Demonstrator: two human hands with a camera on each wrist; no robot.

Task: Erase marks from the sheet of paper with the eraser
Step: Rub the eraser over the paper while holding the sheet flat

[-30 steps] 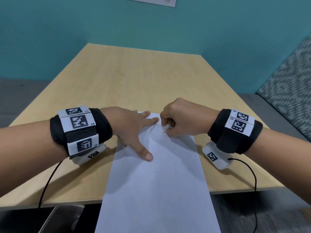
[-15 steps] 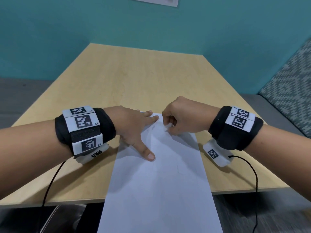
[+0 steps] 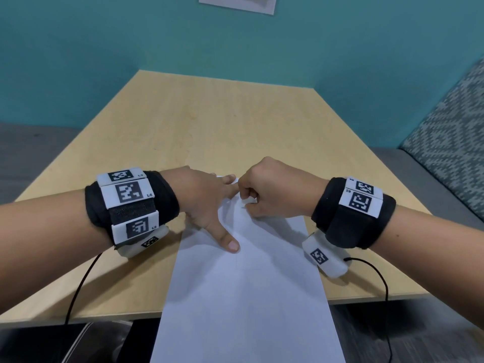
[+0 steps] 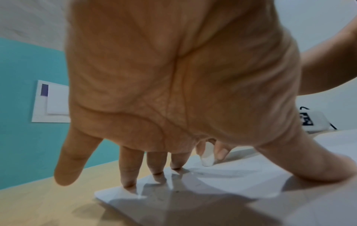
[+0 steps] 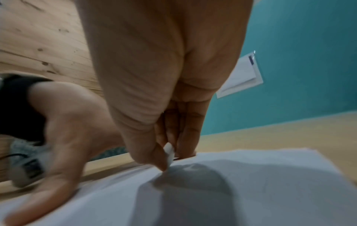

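A white sheet of paper [image 3: 243, 289] lies on the wooden table [image 3: 222, 121] and hangs over its near edge. My left hand [image 3: 209, 203] lies flat on the sheet's far left part, fingers [image 4: 128, 171] and thumb spread and pressing it down. My right hand [image 3: 267, 192] pinches a small white eraser [image 3: 247, 203] between thumb and fingertips, its tip on the paper near the far edge. The eraser [image 4: 207, 159] shows beyond my left fingers, next to faint pencil marks [image 4: 222, 174]. The right wrist view shows the eraser [image 5: 169, 154] touching the sheet [image 5: 251, 183].
A teal wall [image 3: 235, 48] with a white plate [image 3: 238, 2] stands behind the table. A patterned cushion [image 3: 450, 132] sits at the right. Black cables [image 3: 78, 284] trail from both wrist bands over the table's near edge.
My right hand with the eraser has shifted slightly left and back along the sheet's far end. The left hand stays pressed on the paper.
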